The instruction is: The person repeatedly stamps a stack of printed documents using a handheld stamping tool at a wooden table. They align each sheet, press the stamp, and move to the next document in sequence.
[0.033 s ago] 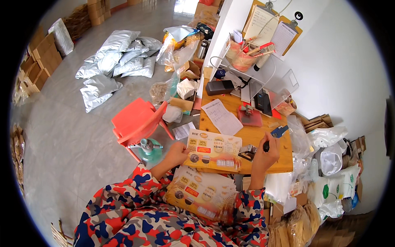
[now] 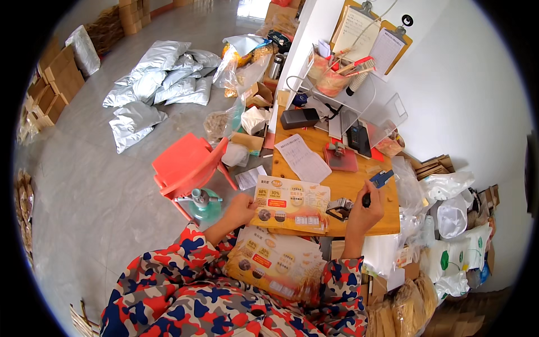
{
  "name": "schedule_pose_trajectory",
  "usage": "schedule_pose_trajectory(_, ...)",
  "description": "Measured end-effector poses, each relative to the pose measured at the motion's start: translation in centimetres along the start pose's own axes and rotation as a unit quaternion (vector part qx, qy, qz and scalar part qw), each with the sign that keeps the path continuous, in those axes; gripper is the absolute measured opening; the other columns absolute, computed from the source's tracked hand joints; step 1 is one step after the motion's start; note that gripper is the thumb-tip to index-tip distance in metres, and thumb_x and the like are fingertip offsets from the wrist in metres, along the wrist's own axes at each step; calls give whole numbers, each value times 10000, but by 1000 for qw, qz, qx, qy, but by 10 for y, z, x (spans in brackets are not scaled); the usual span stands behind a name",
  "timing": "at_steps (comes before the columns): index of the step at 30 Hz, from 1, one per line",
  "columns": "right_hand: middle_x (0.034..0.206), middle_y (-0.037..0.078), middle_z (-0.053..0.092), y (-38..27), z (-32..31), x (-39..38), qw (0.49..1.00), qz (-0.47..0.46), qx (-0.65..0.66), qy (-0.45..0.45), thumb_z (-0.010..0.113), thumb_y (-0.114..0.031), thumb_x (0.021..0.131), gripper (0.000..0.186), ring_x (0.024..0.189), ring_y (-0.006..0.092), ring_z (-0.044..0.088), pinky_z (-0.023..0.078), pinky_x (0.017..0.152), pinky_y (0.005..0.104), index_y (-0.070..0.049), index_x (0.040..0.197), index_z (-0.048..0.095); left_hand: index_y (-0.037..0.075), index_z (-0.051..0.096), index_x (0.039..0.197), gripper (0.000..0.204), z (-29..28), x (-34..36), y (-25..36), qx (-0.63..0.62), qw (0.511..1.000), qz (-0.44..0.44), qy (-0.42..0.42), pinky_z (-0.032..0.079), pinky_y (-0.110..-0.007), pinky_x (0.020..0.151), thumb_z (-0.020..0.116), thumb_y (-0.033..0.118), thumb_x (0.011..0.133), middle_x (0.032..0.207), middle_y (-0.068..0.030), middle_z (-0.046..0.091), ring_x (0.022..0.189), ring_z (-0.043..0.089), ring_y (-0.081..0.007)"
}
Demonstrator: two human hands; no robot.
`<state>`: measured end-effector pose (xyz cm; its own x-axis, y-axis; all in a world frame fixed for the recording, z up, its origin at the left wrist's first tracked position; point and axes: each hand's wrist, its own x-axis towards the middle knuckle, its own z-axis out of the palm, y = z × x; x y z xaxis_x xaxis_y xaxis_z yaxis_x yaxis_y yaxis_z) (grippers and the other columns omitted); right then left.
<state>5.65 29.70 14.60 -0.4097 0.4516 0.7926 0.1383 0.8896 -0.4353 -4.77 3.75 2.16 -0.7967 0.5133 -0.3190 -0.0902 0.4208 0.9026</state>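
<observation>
My left hand (image 2: 240,210) pinches the left edge of a small stack of printed packaging bags (image 2: 287,191), white and yellow, lying flat at the table's near edge. A thicker pile of the same bags (image 2: 269,255) rests on my lap. My right hand (image 2: 366,212), to the right of the upper stack, is closed round what looks like a hand stamp (image 2: 382,179), with a blue head and a black knob. Beside it on the table sits a small metal device (image 2: 339,209), partly hidden by the bags and my hand.
On the wooden table (image 2: 314,143) lie a written sheet (image 2: 303,159), a red flat case (image 2: 341,162) and a black box (image 2: 300,118). A red plastic stool (image 2: 185,163) and green spray bottle (image 2: 203,205) stand left. Silver sacks (image 2: 163,73) cover the floor beyond; plastic bags (image 2: 460,247) crowd the right.
My right hand has shifted very slightly to the right with the hand stamp in it. My left hand and the bags stay where they were.
</observation>
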Motion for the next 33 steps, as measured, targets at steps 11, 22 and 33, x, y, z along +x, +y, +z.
schedule_pose_trajectory(11, 820, 118, 601, 86, -2, -17, 995, 42, -93, -5, 662, -18, 866, 151, 736, 258, 590, 476, 673, 353, -19, 1012, 701, -50, 641, 1001, 181, -34, -63, -22, -66, 993, 29, -93, 455, -268, 441, 540, 99, 981, 703, -56, 663, 486, 580, -92)
schedule_pose_trajectory(22, 1221, 159, 482, 72, -24, -26, 989, 110, 5, -95, 762, -100, 758, 747, 1056, 309, 538, 473, 873, 384, -59, 1421, 421, 11, 653, 889, 424, -28, -95, -21, 265, 943, 64, -192, 494, -362, 610, 775, 407, 799, 732, -130, 665, 661, 652, -264)
schedule_pose_trajectory(33, 1467, 207, 371, 53, -48, -42, 985, 169, 8, -42, 743, -105, 831, 852, 1346, 314, 409, 366, 1066, 435, -9, 1507, 234, -93, 306, 1441, 894, 2, -68, -86, 167, 976, 119, -70, 331, -415, 1115, 712, 432, 843, 1464, -327, 333, 1359, 369, -417)
